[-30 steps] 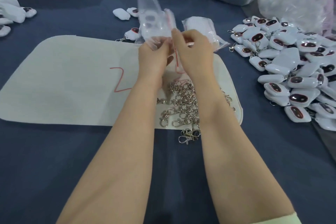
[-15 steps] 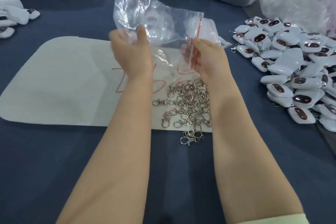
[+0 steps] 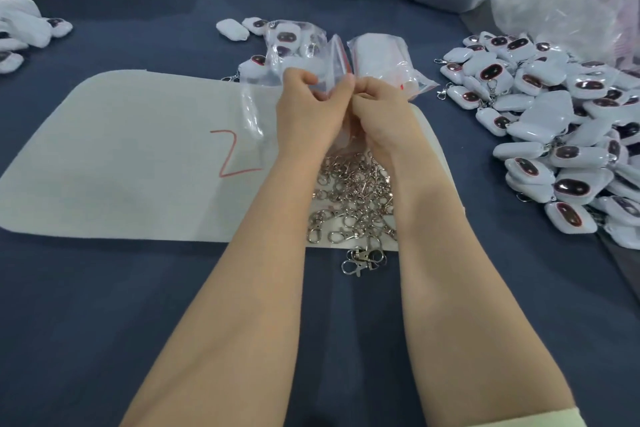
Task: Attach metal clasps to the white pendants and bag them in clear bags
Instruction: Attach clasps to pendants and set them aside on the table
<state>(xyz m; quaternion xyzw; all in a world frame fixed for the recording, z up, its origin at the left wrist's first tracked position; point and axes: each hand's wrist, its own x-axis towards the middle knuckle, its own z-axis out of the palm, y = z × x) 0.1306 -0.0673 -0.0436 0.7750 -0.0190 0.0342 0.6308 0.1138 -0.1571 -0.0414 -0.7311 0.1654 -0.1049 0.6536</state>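
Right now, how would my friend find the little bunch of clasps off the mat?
Find the big white mat with the red mark. A pile of silver clasps sits on its near right corner. The little bunch lies just past that edge, on the blue cloth instead of the mat.

Two bare hands, left hand (image 3: 304, 111) and right hand (image 3: 377, 118), on bare forearms (image 3: 242, 288), uncovered along the whole visible length. At the lower right corner, on the right arm, the hem of a pale yellowish-green sleeve (image 3: 568, 419) — plain, soft-looking fabric — with only a narrow strip in view.
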